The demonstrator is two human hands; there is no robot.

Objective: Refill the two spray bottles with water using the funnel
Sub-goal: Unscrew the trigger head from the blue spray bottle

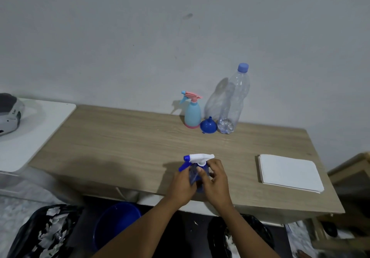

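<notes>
the left hand [183, 185] and right hand [217, 181] are bare, both forearms [140, 231] slender and uncovered to the frame's edge; the fingers [217, 165] are slim, one short nail showing.

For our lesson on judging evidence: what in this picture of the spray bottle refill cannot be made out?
Head view only.
- blue spray bottle: body and water level covered by the left hand and right hand.
- pale blue spray bottle: contents hidden by its opaque wall.
- blue bucket: inside dark, partly under the table.
- grey-white object: cut off by the left edge.
</notes>
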